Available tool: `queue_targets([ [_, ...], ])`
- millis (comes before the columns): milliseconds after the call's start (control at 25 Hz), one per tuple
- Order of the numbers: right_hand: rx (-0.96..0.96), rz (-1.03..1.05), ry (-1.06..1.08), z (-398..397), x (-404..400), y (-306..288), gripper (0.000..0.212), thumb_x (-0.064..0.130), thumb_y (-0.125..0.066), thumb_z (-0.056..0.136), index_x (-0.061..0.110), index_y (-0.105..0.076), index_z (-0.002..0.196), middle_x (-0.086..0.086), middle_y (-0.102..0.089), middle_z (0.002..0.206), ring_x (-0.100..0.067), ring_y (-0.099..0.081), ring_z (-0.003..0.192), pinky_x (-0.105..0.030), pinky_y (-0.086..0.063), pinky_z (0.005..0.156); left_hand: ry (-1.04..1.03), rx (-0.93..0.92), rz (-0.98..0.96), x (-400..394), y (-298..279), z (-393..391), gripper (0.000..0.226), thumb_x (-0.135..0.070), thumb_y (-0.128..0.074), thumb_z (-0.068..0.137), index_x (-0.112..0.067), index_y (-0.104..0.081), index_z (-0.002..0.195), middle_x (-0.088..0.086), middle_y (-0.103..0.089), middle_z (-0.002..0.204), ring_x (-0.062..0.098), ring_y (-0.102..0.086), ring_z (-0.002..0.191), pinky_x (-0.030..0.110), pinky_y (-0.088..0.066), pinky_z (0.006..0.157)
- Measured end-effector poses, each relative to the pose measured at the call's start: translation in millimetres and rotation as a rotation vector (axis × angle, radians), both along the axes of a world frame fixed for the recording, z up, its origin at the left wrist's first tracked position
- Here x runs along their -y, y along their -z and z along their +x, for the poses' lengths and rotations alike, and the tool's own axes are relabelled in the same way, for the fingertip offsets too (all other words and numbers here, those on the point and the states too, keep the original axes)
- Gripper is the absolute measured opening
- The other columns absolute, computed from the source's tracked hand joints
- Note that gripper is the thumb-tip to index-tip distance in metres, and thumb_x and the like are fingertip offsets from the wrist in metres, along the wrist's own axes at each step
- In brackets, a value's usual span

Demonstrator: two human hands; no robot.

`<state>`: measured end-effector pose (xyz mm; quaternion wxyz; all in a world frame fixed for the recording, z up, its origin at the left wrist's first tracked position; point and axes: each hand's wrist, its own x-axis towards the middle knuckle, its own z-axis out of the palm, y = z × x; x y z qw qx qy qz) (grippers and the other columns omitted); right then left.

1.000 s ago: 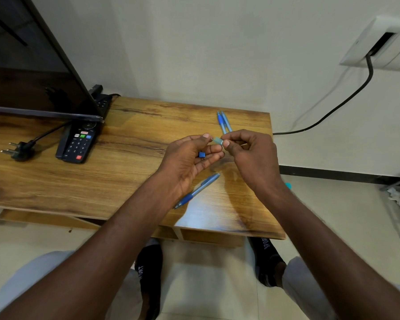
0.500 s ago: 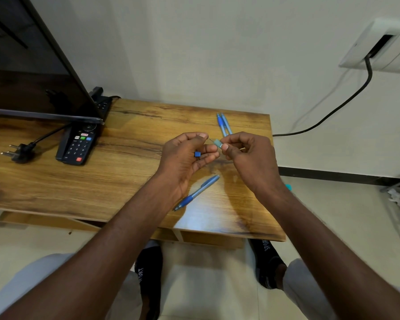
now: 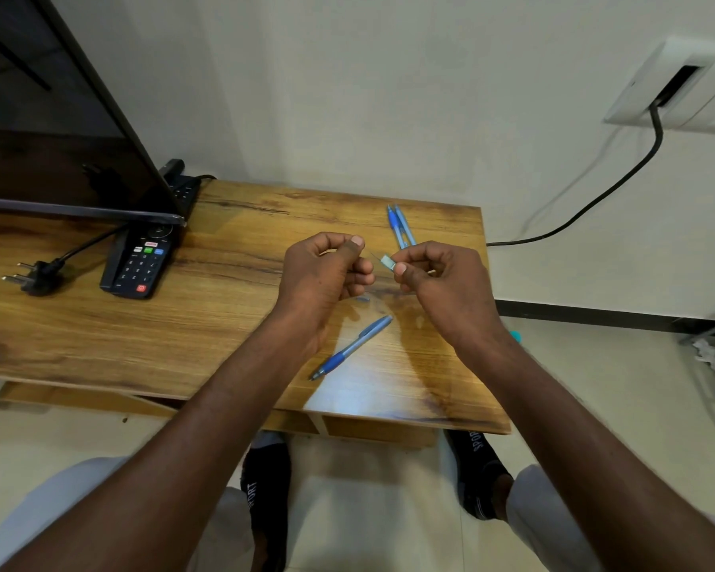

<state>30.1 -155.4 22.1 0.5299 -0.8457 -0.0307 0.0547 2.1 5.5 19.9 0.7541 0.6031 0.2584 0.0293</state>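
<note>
Left grip (image 3: 323, 270) pinches one thin rod (image 3: 373, 254); right grip (image 3: 438, 278) pinches one pale-blue cap (image 3: 387, 263) on it. Three blue pens on table (image 3: 223, 324): pen pair (image 3: 398, 225) upper centre, lone pen (image 3: 353, 346) below.

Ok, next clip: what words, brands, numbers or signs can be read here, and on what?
"PORT": white letters on the black left sock, start hidden.
"SPOR": white letters on the black right sock, end hidden.
Black remote control: key digits and coloured button marks too small to read.
Blue plastic pens, small pale part in the right hand, thin wire in the left hand: no text visible.
</note>
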Motion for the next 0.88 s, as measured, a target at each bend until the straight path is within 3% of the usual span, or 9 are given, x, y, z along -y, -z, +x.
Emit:
queue_targets([
  [160,-0.029,-0.002,-0.004,-0.7,-0.3,0.0,0.011,0.015,-0.076,0.095,0.023,-0.08,0.1,0.006,-0.079,0.092,-0.009,-0.075,0.089,-0.032,-0.062,0.086,-0.021,0.011,0.055,-4.7,-3.3,0.7,0.012,-0.018,-0.07,0.1,-0.008,-0.072,0.106,0.006,-0.073,0.074,0.017,-0.071,0.069,0.027,-0.056,0.061],
  [280,-0.115,0.081,-0.02,-2.4,-0.6,-0.2,0.011,0.009,-0.071,0.098,0.018,-0.076,0.103,0.0,-0.08,0.093,-0.006,-0.077,0.087,-0.019,-0.06,0.078,-0.032,0.063,0.212,-9.8,-7.2,2.9,0.009,-0.018,-0.068,0.101,-0.01,-0.072,0.102,0.002,-0.072,0.07,0.011,-0.068,0.062,0.022,-0.053,0.054],
  [520,-0.196,0.173,-0.029,-3.6,-3.9,-2.3,0.012,0.004,-0.065,0.101,0.012,-0.072,0.106,-0.007,-0.08,0.099,-0.01,-0.078,0.09,-0.022,-0.062,0.08,-0.041,0.08,0.244,-18.8,-11.7,3.8,0.009,-0.018,-0.068,0.101,-0.011,-0.073,0.101,0.001,-0.071,0.069,0.008,-0.063,0.058,0.02,-0.05,0.052],
  [600,-0.2,0.189,-0.025,-3.9,-3.7,-3.6,0.011,0.004,-0.065,0.102,0.013,-0.071,0.105,-0.007,-0.08,0.098,-0.011,-0.078,0.091,-0.021,-0.062,0.079,-0.06,0.065,0.127,-21.3,-11.5,4.3,0.009,-0.018,-0.066,0.103,-0.01,-0.07,0.102,0.004,-0.074,0.073,0.013,-0.068,0.064,0.024,-0.054,0.056],
  [720,-0.248,0.257,-0.009,-3.2,-4.5,-5.6,0.01,0.007,-0.062,0.104,0.011,-0.068,0.111,-0.007,-0.081,0.097,-0.012,-0.079,0.089,-0.016,-0.058,0.068,-0.106,-0.019,-0.231,-21.7,-10.2,6.3,0.01,-0.014,-0.057,0.107,-0.007,-0.061,0.11,0.014,-0.081,0.092,0.024,-0.08,0.084,0.029,-0.064,0.071],
  [880,-0.279,0.338,-0.026,-4.2,-5.9,-7.2,0.015,0.005,-0.057,0.106,0.008,-0.061,0.12,-0.009,-0.081,0.093,-0.015,-0.078,0.082,-0.015,-0.054,0.059,-0.095,-0.079,-0.598,-16.4,-9.6,6.6,0.009,-0.011,-0.044,0.111,-0.011,-0.05,0.105,0.027,-0.077,0.112,0.036,-0.077,0.107,0.038,-0.063,0.089],
])
